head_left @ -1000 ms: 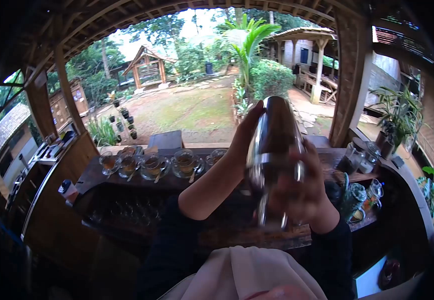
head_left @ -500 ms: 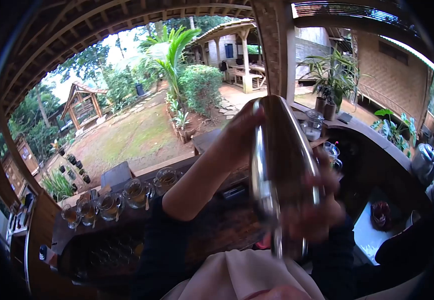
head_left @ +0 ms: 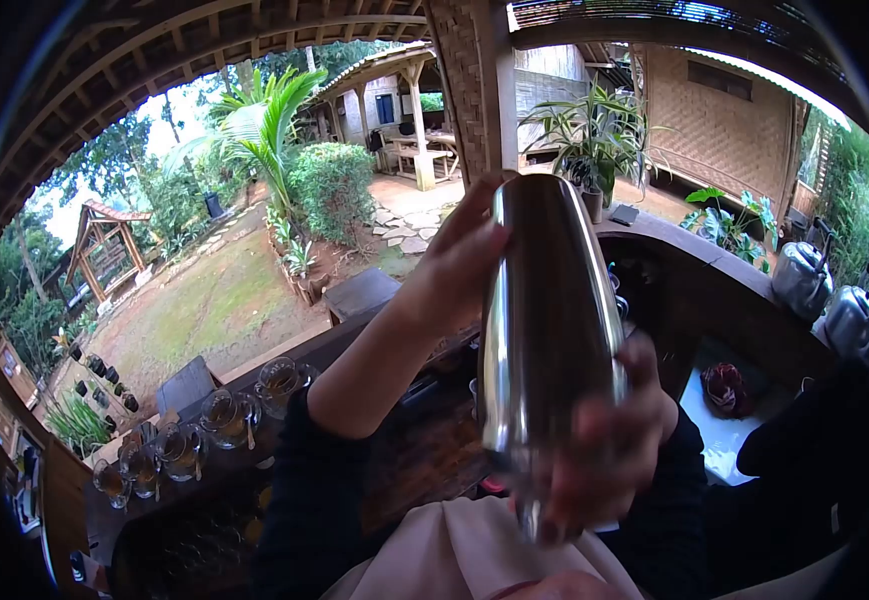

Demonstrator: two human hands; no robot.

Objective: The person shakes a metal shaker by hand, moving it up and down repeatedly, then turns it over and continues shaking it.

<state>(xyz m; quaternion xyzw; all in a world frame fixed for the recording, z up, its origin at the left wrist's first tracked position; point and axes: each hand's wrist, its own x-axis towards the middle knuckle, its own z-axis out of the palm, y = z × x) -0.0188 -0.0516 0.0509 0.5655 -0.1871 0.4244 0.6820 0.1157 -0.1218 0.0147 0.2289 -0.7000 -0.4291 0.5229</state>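
Note:
A shiny metal cocktail shaker (head_left: pixel 549 310) is held up close in front of my chest, tilted, its broad end up and its narrower end down towards me. My left hand (head_left: pixel 464 255) is closed round the far upper side of it, fingers partly hidden behind the metal. Lower down, my right hand (head_left: pixel 609 440) wraps round the narrow end and is blurred by motion. The shaker covers part of the dark wooden counter behind it.
Several glass cups of brown drink with spoons, one a glass cup (head_left: pixel 224 415), line the counter's left side. Two metal kettles (head_left: pixel 804 275) stand at the right ledge. A dark red bundle (head_left: pixel 724 388) lies on a white surface (head_left: pixel 709 440). A post (head_left: pixel 469 90) rises ahead.
My view has turned to the right, so the surroundings sit further left. Both hands still grip the shaker, which has shifted slightly and shows less blur.

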